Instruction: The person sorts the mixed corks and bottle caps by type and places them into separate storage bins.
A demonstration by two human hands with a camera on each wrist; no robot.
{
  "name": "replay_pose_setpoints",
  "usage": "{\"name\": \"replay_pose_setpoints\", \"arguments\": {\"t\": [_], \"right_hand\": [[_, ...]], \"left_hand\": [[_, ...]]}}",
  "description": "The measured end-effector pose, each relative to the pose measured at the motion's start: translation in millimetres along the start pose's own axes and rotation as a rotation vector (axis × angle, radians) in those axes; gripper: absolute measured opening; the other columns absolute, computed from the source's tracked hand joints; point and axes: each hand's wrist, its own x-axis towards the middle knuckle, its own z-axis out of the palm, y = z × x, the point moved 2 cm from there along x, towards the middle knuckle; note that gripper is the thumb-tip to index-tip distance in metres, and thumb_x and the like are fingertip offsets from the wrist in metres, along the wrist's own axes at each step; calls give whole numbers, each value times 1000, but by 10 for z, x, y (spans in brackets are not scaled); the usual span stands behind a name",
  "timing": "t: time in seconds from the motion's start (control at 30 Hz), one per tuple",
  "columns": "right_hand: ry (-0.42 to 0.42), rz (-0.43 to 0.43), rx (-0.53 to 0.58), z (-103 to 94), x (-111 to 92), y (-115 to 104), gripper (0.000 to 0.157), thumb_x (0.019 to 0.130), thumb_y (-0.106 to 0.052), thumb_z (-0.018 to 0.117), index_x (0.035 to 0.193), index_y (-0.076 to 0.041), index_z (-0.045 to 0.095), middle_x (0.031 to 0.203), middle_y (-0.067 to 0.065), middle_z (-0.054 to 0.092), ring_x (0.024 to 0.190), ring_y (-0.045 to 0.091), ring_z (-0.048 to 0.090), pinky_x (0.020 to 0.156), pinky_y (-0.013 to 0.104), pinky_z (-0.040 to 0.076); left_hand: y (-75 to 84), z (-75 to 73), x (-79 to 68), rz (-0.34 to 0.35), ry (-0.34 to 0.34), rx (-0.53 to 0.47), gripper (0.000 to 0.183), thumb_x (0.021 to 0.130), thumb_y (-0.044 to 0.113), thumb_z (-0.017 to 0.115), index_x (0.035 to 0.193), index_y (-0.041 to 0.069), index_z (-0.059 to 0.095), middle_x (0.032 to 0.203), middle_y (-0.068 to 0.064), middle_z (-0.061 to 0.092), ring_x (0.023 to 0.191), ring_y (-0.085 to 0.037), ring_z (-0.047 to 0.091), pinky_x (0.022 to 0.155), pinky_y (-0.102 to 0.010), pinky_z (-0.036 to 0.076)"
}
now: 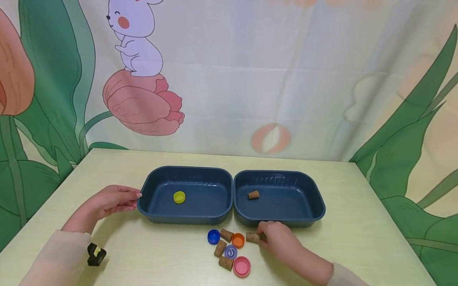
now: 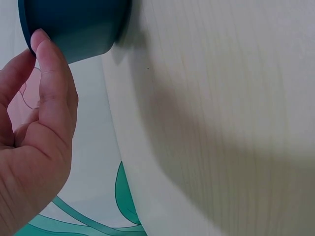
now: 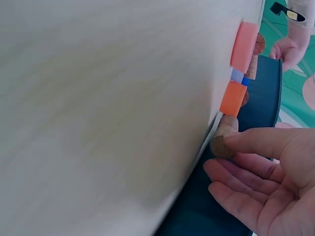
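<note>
Right hand: thumb and index fingers closed together on the end of a held cork, in front of the right tray. The right wrist view shows the other fingers loosely bent and clear of the cork. Whether the held cork touches the surface cannot be told.

Left hand: at the outer end of the left tray. Thumb and fingers meet at its rim and pinch it; the gap at the tips is nearly nil.

Containers: two dark blue trays with rounded corners stand side by side, rims touching or nearly so. The left tray holds one yellow cap, left of its middle. The right tray holds one small cork, lying on its side toward the left end.

Loose items: in a cluster before the trays, left of the held cork, lie a blue cap, an orange cap, a purple cap, a pink cap and three loose corks. The orange cap is nearest the held cork; the pink cap is nearest the viewer.
</note>
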Motion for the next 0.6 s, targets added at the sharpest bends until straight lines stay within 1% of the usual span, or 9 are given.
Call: {"name": "replay_pose_setpoints", "arguments": {"t": [0.1,0.2,0.27,0.43,0.6], "right_hand": [[-9,20,45,-32,-17,23,13,80,1,78,85,-7,69,76,1,68,68,12,51,61,26,46],[-13,23,94,-68,-46,50,16,77,4,77,85,-7,69,77,1,67,68,10,52,61,23,47],[-32,28,136,-91,-67,67,17,77,5,77,85,-7,69,78,1,68,69,9,52,61,21,47],[-95,31,224,-159,-113,112,16,79,4,77,88,-8,69,81,0,69,70,5,54,62,18,48],[-109,-17,222,-217,-120,166,19,80,5,74,97,-4,74,89,3,75,73,4,61,65,16,51]], "left_hand": [[-3,-4,1,-2,1,-5,40,104,14,59,132,-14,55,85,7,74,78,-6,72,76,-20,63],[-2,-6,5,-6,4,-6,40,104,15,59,132,-14,55,85,7,74,78,-6,72,76,-20,63],[-1,-7,6,-8,5,-9,41,104,15,60,132,-14,55,85,7,75,78,-6,72,75,-20,63],[1,-2,4,-12,2,-13,40,104,14,59,132,-14,56,85,7,75,78,-6,72,75,-19,63],[5,-3,3,-14,0,-11,38,104,14,59,131,-13,57,84,7,75,77,-5,71,76,-20,63]]}}
